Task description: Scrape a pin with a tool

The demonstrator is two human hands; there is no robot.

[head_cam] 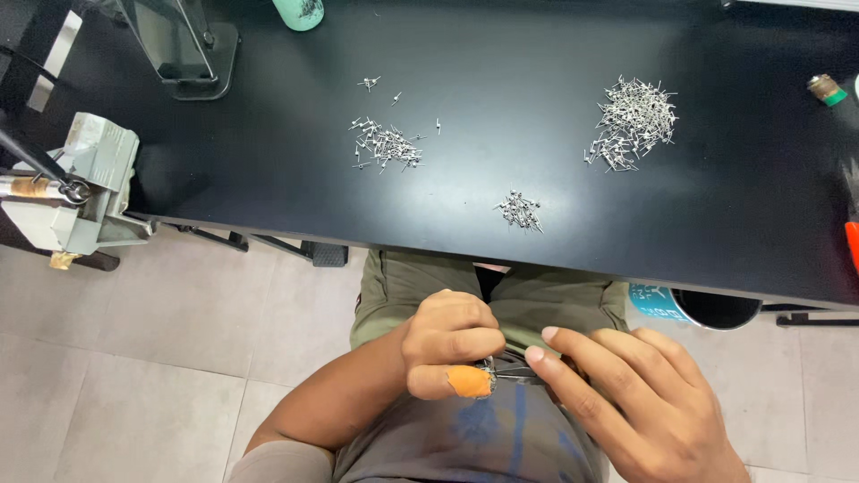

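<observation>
My left hand (447,344) is curled over my lap, pinching a small bunch of thin metal pins (495,367); an orange finger cot covers its thumb tip. My right hand (635,402) reaches in from the right with fingers extended, its fingertips touching the same bunch of pins. Both hands sit below the front edge of the black table (501,54). On the table lie three heaps of small metal pins: a large pile (633,121) at the right, a scattered pile (385,143) at the left, and a small pile (519,211) near the front edge.
A grey bench vise (85,188) is clamped at the table's left corner. A dark stand base (192,54) sits at the back left beside a green bottle (298,11). A small green-tipped cylinder (827,89) lies at the far right. A blue bin (698,306) stands under the table.
</observation>
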